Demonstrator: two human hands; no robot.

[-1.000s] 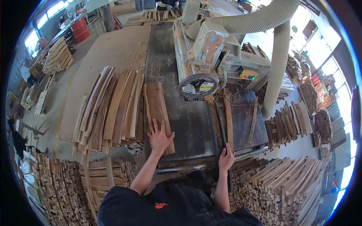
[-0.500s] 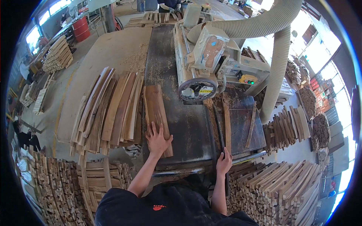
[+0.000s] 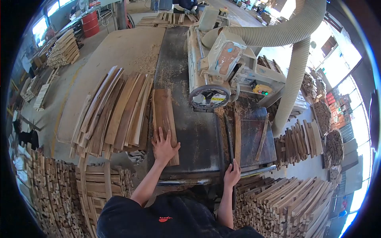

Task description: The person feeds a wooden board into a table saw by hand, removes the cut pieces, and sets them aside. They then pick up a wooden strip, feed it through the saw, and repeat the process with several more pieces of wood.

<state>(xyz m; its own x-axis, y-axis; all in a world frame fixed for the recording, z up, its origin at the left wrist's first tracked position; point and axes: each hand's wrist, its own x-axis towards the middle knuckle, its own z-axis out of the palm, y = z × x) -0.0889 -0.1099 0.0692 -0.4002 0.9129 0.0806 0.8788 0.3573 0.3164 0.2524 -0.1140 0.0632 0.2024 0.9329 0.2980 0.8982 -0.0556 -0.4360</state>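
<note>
My left hand (image 3: 164, 150) lies flat with its fingers spread on the lower part of a brown board (image 3: 162, 109), which rests on the dark machine table (image 3: 196, 139). Near the front edge of that table, my right hand (image 3: 232, 173) is beside a long dark bar (image 3: 229, 142), its fingertips at the bar; what it grips, if anything, I cannot make out. Left of the board, several long wooden strips (image 3: 119, 111) lie side by side. Beyond the hands stands the saw machine with a black handwheel (image 3: 209, 97).
A thick ribbed hose (image 3: 274, 35) runs from the machine to the right. Two narrow strips, one of them upright in view (image 3: 237, 137), lie right of the bar. Stacks of wood (image 3: 285, 206) stand at both front sides. Another person (image 3: 185, 4) is at the far end.
The whole view has shifted slightly, with the machine now a little farther right. My left hand still lies on the board and my right hand remains by the bar.
</note>
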